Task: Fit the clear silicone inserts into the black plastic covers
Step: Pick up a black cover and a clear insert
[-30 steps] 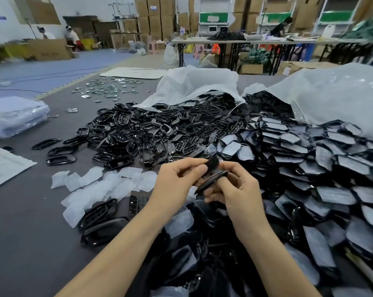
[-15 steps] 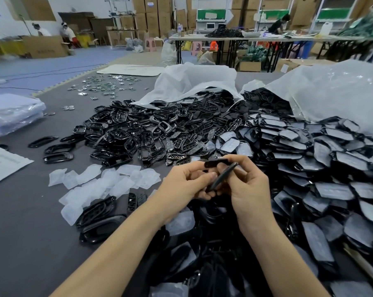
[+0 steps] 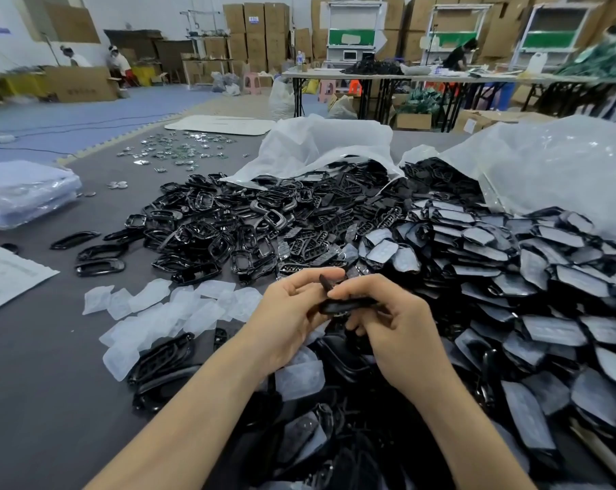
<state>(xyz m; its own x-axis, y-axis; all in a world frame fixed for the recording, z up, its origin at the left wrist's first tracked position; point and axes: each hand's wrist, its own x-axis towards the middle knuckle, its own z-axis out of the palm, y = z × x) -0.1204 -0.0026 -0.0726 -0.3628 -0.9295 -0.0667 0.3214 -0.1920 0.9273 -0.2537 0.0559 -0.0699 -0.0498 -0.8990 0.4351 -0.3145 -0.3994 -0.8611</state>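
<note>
A wide grey surface [image 3: 34, 366] runs back to a blue floor [image 3: 87, 111] crossed by a dark cable [image 3: 69, 129]. Brown cardboard boxes [image 3: 257, 33] are stacked high against the white back wall [image 3: 150, 12]. In front of them stand white and green shelf racks [image 3: 352, 33] and long folding tables [image 3: 405, 77] on black legs, with pink stools [image 3: 251, 83] near them. At far left two people bend beside a large carton [image 3: 80, 83]; another person [image 3: 458, 54] sits at the tables.
</note>
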